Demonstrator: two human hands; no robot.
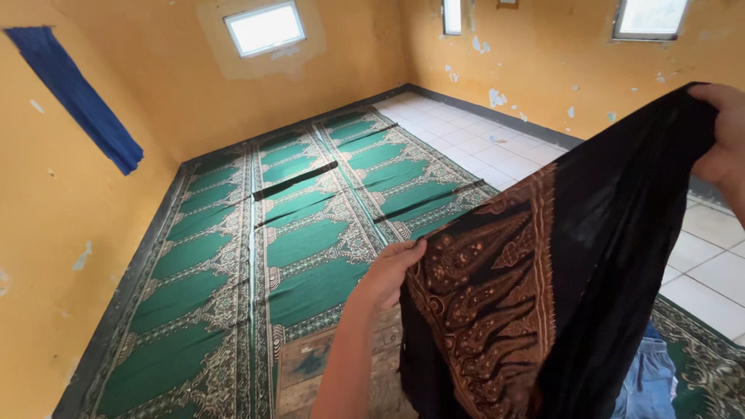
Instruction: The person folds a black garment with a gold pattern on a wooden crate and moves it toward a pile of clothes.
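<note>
Here both hands held a black cloth (543,295) with a brown patterned panel up in the air, near and right in the scene. The left hand (390,271) pinched its lower left edge in a closed grip; the right hand (725,143), higher at the right edge of view, clutched the upper corner. Beyond lay green carpets (310,233) on the floor, with white tiles (481,140) far right and orange walls (70,233) around.
</note>
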